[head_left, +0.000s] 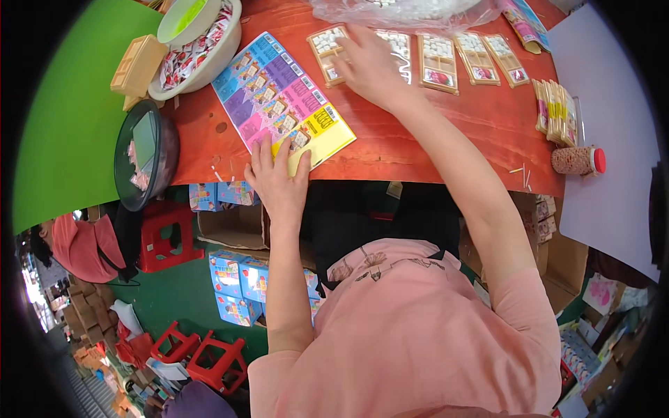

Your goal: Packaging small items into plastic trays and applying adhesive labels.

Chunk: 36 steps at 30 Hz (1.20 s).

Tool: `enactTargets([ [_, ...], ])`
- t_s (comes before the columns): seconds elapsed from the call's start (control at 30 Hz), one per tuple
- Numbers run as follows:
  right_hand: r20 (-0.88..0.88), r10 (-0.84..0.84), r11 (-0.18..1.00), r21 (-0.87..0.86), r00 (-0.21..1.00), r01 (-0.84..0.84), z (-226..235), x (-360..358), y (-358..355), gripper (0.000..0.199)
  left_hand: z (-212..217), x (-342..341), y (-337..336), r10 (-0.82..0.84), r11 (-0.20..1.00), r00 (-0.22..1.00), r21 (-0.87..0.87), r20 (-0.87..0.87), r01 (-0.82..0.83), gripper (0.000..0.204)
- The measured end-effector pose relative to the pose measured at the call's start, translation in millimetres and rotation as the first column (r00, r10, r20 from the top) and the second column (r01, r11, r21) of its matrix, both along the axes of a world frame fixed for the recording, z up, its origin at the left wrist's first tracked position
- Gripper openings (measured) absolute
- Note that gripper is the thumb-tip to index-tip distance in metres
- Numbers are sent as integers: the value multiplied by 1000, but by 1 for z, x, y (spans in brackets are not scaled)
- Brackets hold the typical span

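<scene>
Left hand [277, 182]: spreading open, likely steadying sheet [284, 97] by counter's [418, 150] front edge
Right hand [369, 66]: overlapping tray [324, 47]; cannot tell grip

Card sheet [245, 97] before you: white barcode blocks [318, 95] along its upper-right edge, bold dark lettering on the yellow panel, more lettering on the pink and purple ones; fine print too small for you to make out. Blue boxes [233, 275] below your table edge [390, 157]: colourful printed faces, wording illegible from here. Red-and-white wrappers [202, 52], upper left of you: print marks, nothing legible.
</scene>
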State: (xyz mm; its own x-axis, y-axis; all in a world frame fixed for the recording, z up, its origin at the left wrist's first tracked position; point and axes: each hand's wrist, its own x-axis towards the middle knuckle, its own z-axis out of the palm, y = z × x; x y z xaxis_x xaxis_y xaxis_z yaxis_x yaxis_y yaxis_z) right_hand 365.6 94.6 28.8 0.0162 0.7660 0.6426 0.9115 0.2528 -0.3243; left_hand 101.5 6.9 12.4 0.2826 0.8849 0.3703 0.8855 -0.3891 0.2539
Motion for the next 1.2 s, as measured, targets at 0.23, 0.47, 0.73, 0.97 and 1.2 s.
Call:
enactTargets([
  [0.23, 186, -199, 833, -486, 962, 266, -10, -20, 67, 54, -1, -4, -9, 59, 998, 998, -10, -31, -59, 40],
  [0.47, 291, -97, 924, -329, 952, 195, -27, -56, -24, 52, -9, -16, -6, 68, 997, 996, 27, 66, -70, 37],
  [0.73, 261, -35, 936, -329, 965, 123, -7, -31, -141, 42, -13, -1, -16, -53, 992, 990, 122, 130, 37, 36],
  [0.97, 282, -118, 905, -365, 952, 220, 2, 22, -172, 38, -9, 18, -51, -130, 989, 922, 115, 364, 94, 31],
  [1.2, 11, 133, 983, -131, 991, -130, 16, -17, -162, 24, -17, -9, -61, 672, 708, 41, -657, 740, 258, 22],
])
